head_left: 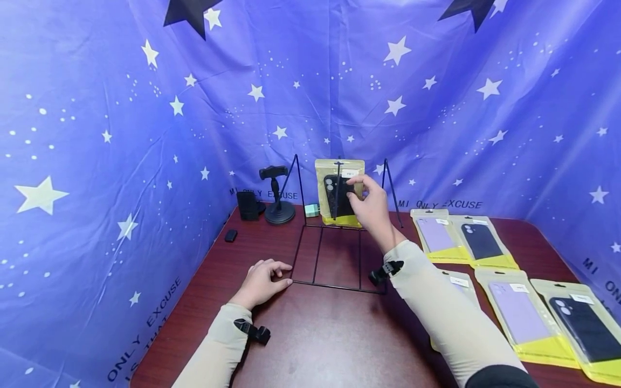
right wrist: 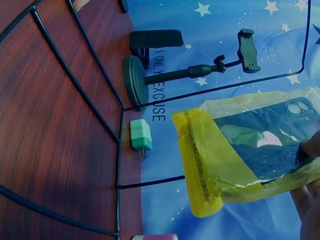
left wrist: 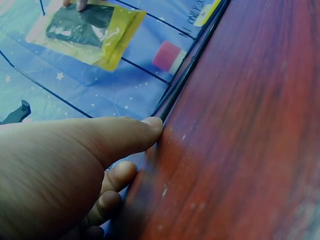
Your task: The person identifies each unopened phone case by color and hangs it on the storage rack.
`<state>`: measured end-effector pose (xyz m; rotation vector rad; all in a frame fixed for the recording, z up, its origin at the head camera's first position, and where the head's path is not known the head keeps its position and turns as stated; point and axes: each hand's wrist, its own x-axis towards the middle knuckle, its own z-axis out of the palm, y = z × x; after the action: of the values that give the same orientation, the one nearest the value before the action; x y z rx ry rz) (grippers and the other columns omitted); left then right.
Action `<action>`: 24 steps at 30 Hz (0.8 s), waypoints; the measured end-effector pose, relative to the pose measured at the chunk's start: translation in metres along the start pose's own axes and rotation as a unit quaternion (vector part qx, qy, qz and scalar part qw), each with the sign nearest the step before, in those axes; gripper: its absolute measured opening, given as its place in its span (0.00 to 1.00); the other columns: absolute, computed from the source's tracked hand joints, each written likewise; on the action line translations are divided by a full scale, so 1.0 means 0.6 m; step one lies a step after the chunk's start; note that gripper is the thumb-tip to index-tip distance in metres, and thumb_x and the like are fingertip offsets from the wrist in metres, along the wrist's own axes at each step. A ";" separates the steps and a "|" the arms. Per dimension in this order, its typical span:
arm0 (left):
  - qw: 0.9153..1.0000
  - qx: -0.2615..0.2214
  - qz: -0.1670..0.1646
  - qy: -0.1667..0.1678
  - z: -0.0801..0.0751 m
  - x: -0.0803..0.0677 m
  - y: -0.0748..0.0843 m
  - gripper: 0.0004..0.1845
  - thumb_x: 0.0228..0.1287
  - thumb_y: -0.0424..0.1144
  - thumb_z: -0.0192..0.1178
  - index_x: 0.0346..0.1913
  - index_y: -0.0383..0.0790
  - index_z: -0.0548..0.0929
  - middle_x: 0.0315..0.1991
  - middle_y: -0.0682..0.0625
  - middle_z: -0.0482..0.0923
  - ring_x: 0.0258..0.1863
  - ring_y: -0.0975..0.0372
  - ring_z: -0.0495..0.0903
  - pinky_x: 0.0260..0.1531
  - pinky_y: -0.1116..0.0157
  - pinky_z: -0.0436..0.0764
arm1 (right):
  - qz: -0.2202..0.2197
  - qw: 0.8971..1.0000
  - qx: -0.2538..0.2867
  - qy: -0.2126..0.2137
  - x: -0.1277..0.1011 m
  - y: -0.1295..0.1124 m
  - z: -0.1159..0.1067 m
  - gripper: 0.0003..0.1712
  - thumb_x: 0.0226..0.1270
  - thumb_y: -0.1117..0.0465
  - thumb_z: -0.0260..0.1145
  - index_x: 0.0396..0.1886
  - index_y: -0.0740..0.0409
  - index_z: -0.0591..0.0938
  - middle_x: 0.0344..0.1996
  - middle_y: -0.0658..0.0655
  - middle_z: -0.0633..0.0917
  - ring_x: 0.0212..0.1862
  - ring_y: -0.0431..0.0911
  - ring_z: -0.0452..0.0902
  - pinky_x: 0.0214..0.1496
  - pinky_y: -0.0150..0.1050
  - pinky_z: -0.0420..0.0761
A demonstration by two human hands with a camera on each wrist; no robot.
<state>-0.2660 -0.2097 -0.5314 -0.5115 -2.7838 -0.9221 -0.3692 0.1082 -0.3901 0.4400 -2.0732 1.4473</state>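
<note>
My right hand (head_left: 371,205) pinches the right side of a clear bag with a yellow bottom, a packaged black phone case (head_left: 331,199). Its thumb lies on the front and its fingers go behind, as the right wrist view shows. The bag is upright at the back of a black wire rack (head_left: 317,258). A dark rod crosses in front of the bag; whether it passes through the hanging hole I cannot tell. At the rack's front left corner, my left hand (head_left: 262,280) rests low, its thumb and index fingertips touching the frame from outside.
Several more bagged phone cases, lilac (head_left: 516,312) and black (head_left: 582,326), lie at the right. Behind the rack's left side are a phone stand (head_left: 280,213), a black holder (head_left: 248,206) and a green charger (head_left: 311,210). A small black item (head_left: 230,235) lies at the left edge.
</note>
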 end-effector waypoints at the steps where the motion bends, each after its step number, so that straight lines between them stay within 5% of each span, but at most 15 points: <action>1: 1.000 0.000 0.001 0.001 0.000 0.000 0.000 0.16 0.59 0.47 0.79 0.51 0.56 0.91 0.32 0.62 0.75 0.37 0.65 0.72 0.48 0.54 0.66 | -0.001 1.000 -0.002 0.004 0.002 0.002 0.001 0.17 0.64 0.73 0.72 0.48 0.50 0.87 0.43 0.54 0.86 0.36 0.47 0.79 0.23 0.32 0.72; 10: 1.000 0.003 0.001 -0.001 0.002 0.002 -0.001 0.16 0.59 0.47 0.79 0.51 0.55 0.91 0.32 0.61 0.76 0.37 0.64 0.72 0.47 0.55 0.66 | -0.026 0.999 -0.029 0.002 0.010 0.018 0.004 0.15 0.64 0.72 0.71 0.47 0.52 0.87 0.50 0.52 0.86 0.49 0.51 0.83 0.47 0.44 0.83; 24: 1.000 -0.005 -0.001 0.001 0.001 0.002 -0.003 0.16 0.59 0.47 0.79 0.51 0.56 0.91 0.32 0.61 0.76 0.38 0.64 0.72 0.47 0.54 0.66 | -0.025 0.999 -0.024 -0.012 0.009 0.027 0.006 0.16 0.64 0.74 0.70 0.49 0.54 0.87 0.49 0.54 0.84 0.49 0.53 0.82 0.52 0.49 0.84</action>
<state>-0.2675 -0.2100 -0.5326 -0.5106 -2.7796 -0.9380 -0.3835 0.1111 -0.3994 0.4880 -2.0957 1.3676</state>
